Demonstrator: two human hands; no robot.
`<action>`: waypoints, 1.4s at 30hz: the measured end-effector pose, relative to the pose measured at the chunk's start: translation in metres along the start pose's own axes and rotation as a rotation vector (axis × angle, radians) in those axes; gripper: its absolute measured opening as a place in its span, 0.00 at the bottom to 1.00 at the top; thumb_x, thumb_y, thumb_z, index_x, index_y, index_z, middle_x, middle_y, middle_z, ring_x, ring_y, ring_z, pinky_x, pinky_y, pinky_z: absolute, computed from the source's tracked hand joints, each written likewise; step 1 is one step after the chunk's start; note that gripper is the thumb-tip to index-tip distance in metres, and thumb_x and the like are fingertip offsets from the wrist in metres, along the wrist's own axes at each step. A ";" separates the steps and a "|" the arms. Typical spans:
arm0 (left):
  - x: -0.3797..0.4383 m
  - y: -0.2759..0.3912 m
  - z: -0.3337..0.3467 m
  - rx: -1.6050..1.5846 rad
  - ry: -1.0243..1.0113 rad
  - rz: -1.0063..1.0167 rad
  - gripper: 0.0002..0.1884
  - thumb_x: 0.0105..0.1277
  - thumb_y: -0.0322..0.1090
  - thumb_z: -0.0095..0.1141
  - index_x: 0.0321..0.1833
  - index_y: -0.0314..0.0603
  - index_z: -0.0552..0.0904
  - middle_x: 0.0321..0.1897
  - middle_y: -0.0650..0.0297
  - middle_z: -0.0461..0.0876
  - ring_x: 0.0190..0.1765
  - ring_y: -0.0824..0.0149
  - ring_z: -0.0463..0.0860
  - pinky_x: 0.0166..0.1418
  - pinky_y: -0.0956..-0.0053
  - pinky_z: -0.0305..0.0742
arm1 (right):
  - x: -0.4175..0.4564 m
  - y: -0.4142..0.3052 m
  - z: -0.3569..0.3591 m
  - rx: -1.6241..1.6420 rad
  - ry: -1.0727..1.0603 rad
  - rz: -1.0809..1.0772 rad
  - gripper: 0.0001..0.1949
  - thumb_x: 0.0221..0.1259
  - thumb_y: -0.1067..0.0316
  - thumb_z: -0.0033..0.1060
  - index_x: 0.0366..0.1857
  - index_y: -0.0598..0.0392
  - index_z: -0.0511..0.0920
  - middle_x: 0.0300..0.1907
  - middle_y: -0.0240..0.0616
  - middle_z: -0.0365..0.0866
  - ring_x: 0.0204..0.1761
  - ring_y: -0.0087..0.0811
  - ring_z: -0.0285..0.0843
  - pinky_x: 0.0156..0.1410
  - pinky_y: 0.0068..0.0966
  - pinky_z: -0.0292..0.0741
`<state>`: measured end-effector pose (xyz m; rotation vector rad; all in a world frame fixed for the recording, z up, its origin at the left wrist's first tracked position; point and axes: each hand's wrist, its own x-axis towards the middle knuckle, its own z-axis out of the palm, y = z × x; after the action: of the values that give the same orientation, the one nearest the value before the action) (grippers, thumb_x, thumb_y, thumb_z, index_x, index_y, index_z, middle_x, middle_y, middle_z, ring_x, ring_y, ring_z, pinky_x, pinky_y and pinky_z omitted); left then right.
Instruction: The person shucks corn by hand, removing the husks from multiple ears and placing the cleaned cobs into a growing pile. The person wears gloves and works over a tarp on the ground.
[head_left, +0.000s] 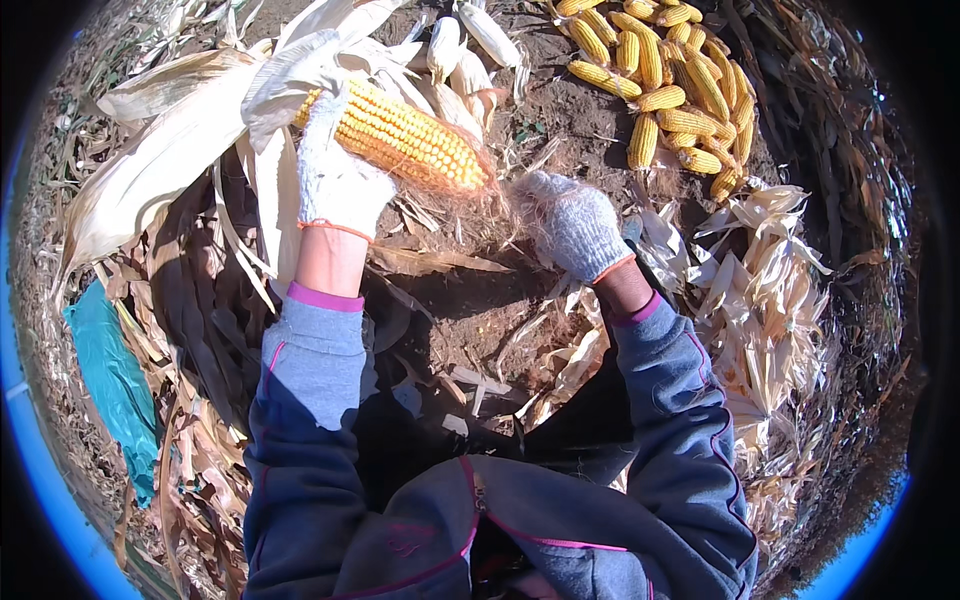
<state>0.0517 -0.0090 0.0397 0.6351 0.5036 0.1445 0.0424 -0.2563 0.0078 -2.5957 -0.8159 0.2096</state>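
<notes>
My left hand (337, 165), in a white knit glove, grips an ear of corn (409, 135) near its base. Its yellow kernels are bare, and pale husks (187, 142) spread away to the left. Brown silk clings around the ear's tip. Just right of that tip is my right hand (574, 221), in a similar glove, with its fingers closed on strands of corn silk (525, 214). The two hands are apart.
A pile of husked corn ears (675, 82) lies on the soil at the upper right. Unhusked ears (487, 34) lie at the top. Loose husks (757, 300) are heaped at right. A teal plastic sheet or bag (116, 382) lies among dry leaves at left.
</notes>
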 end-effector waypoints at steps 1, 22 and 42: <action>0.000 -0.001 0.000 -0.013 -0.031 -0.006 0.30 0.64 0.51 0.61 0.66 0.48 0.72 0.62 0.56 0.75 0.64 0.53 0.74 0.68 0.46 0.67 | 0.005 -0.005 -0.008 0.157 0.134 0.094 0.11 0.63 0.60 0.58 0.42 0.53 0.82 0.36 0.45 0.85 0.41 0.43 0.86 0.43 0.37 0.80; -0.001 0.003 -0.005 0.041 -0.107 0.200 0.31 0.68 0.55 0.57 0.69 0.49 0.69 0.63 0.61 0.75 0.63 0.60 0.75 0.66 0.61 0.72 | -0.004 -0.011 0.012 -0.290 -0.648 -0.079 0.14 0.58 0.58 0.55 0.42 0.53 0.83 0.37 0.46 0.86 0.41 0.48 0.84 0.46 0.41 0.80; -0.002 -0.002 0.003 0.086 -0.159 0.221 0.29 0.70 0.53 0.52 0.69 0.46 0.69 0.63 0.59 0.75 0.62 0.59 0.76 0.67 0.61 0.73 | 0.000 -0.033 -0.020 1.008 -0.263 0.093 0.15 0.67 0.55 0.61 0.44 0.57 0.82 0.29 0.34 0.81 0.31 0.25 0.77 0.37 0.24 0.74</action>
<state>0.0515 -0.0127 0.0410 0.7789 0.2867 0.2796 0.0305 -0.2385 0.0405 -1.6596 -0.4701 0.7741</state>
